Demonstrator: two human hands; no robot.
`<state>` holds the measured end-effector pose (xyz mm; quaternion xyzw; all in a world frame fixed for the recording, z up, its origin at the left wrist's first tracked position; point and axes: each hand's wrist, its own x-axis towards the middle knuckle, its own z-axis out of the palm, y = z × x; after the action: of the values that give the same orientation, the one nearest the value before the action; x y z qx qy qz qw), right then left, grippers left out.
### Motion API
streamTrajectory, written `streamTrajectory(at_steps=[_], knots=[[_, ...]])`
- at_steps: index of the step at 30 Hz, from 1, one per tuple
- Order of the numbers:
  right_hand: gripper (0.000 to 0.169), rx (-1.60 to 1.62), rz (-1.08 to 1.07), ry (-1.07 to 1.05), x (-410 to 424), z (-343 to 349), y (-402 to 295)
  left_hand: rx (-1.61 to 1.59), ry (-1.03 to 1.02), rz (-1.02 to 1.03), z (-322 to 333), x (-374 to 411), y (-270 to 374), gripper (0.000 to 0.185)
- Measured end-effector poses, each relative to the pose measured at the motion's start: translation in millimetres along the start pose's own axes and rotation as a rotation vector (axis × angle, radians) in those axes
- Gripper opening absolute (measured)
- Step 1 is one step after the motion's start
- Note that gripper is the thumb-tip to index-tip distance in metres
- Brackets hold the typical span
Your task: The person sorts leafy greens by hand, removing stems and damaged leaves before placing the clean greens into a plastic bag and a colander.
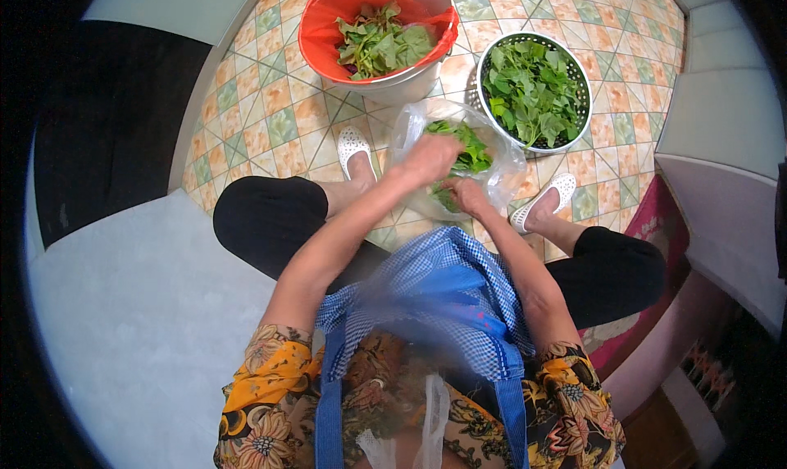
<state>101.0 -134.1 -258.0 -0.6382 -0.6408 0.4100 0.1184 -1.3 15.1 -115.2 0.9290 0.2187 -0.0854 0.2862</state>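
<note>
Below me a clear plastic bag (504, 174) lies spread on the floor with leafy greens (476, 152) in it. My left hand (433, 156) is over the upper part of these greens, slightly blurred; its fingertips are hard to make out. Just below and to the right, my right hand (468, 196) has its fingers closed around part of a leafy green sprig (444, 196) at the bag's near side. A colander (589, 109) full of green leaves (532, 91) stands to the upper right. At the upper left, leaves and stems (384, 44) fill a bucket (403, 88) lined with a red bag (320, 51).
White openwork shoes (353, 142) are on both feet, either side of the plastic bag. The floor (289, 121) is patterned tile. Cabinet-like panels (713, 112) rise at the right, beside a dark pink mat (652, 272). A pale flat surface (154, 321) lies at the left.
</note>
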Motion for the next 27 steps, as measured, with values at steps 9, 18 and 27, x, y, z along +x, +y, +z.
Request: streamTrajectory(at_steps=[9,18,27], knots=[[0.056,-0.694,0.323,0.007,1,32,31,0.335,-0.599,-0.39,91,-68,-55,0.039],[0.016,-0.244,-0.019,0.182,-1,-36,22,0.165,-0.288,-0.431,95,-46,-45,0.033],[0.03,-0.325,0.01,-0.038,0,-2,16,0.175,-0.435,-0.204,114,-52,-42,0.023]])
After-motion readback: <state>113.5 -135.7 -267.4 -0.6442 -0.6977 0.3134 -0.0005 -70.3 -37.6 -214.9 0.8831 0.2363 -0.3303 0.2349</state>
